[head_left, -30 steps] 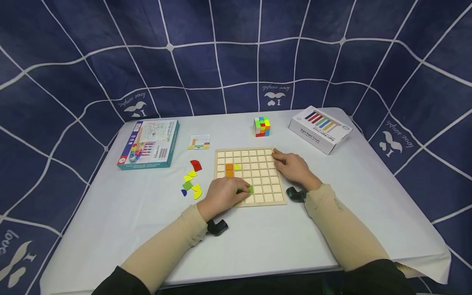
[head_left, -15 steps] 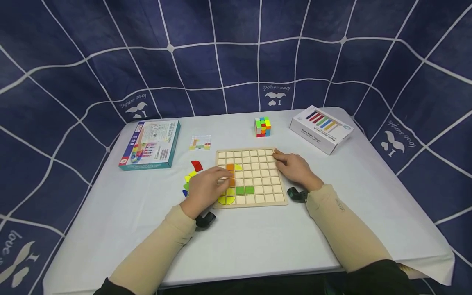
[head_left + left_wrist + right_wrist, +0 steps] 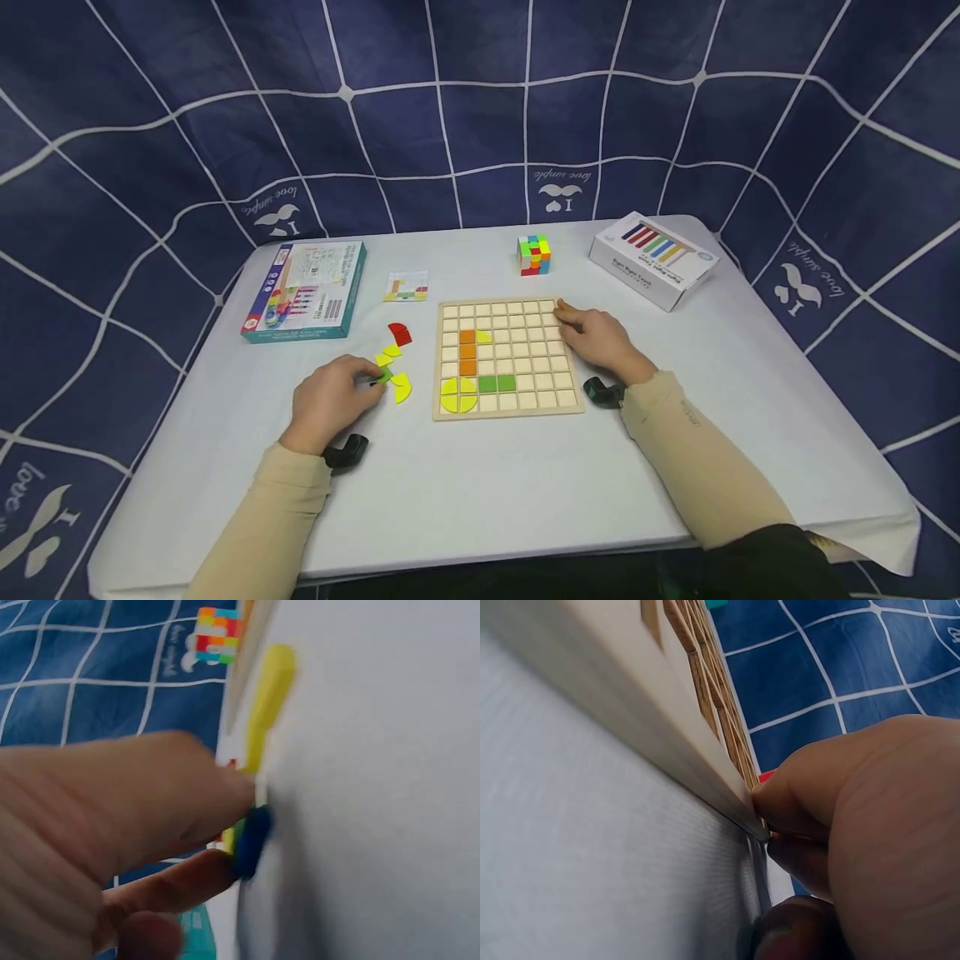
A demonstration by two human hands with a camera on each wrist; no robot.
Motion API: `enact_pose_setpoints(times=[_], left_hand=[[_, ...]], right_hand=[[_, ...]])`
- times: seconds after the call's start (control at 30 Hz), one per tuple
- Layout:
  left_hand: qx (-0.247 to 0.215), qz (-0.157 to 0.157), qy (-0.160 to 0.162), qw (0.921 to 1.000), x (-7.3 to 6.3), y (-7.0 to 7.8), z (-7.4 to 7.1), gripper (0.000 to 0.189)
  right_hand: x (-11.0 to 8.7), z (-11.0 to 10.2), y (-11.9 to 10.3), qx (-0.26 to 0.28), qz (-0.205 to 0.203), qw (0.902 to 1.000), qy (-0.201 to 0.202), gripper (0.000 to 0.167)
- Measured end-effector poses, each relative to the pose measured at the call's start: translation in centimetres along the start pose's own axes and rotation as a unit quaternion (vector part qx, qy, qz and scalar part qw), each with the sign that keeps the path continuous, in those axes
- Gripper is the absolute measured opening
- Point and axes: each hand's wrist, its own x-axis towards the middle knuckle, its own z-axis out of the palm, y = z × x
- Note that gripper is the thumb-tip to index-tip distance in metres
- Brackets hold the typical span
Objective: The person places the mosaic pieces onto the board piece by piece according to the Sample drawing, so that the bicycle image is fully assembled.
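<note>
In the head view my left hand [image 3: 333,402] is at the loose tiles left of the board, its fingertips pinching a green square tile [image 3: 385,375]. The left wrist view shows a dark blue tile [image 3: 253,841] right at the fingertips, partly covering the green one. My right hand [image 3: 597,342] grips the right far corner of a wooden grid board [image 3: 510,417], thumb and fingers on its rim. Set in the board are orange squares [image 3: 468,351], two green squares [image 3: 497,383], a yellow circle of quarter tiles [image 3: 458,395] and a single yellow quarter [image 3: 483,337].
Yellow tiles [image 3: 402,392] and red tiles [image 3: 400,334] lie loose beside the board. Behind them is a pattern card [image 3: 406,287]. A teal-edged box [image 3: 303,292] stands at left, a puzzle cube [image 3: 533,255] at the back and a white box [image 3: 652,260] at right.
My left hand has moved left from the board to the loose tiles, uncovering the two green squares and the yellow circle. The right hand has stayed at the board's corner.
</note>
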Motion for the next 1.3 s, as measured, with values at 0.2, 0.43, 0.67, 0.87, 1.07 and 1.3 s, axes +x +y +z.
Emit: enact_pose_setpoints(times=[0.2,0.43,0.67,0.87,1.07,1.3], left_hand=[[0.020,0.006,0.026,0.9994,0.1,0.7,0.9,0.029],[0.019,0.019,0.043,0.9987,0.5,1.1,1.2,0.026],[0.032,0.012,0.037,0.9987,0.1,1.1,0.9,0.029],[0.047,0.009,0.036,0.9982,-0.3,1.1,0.6,0.031],[0.055,0.024,0.051,0.9969,-0.3,1.3,1.0,0.027],[-0.009,0.082,0.144,0.9862,-0.1,2.4,1.1,0.027]], right_hand=[[0.0,0.1,-0.1,-0.004,0.005,0.9999,-0.010,0.050],[-0.1,-0.1,0.0,-0.009,0.005,1.0000,-0.002,0.050],[-0.1,-0.1,0.1,-0.010,0.009,0.9999,-0.010,0.051],[-0.1,0.0,0.0,-0.004,0.011,0.9999,-0.008,0.051],[-0.1,0.0,0.0,-0.007,0.013,0.9999,-0.009,0.051],[-0.1,-0.1,0.0,0.001,0.007,0.9999,-0.008,0.050]])
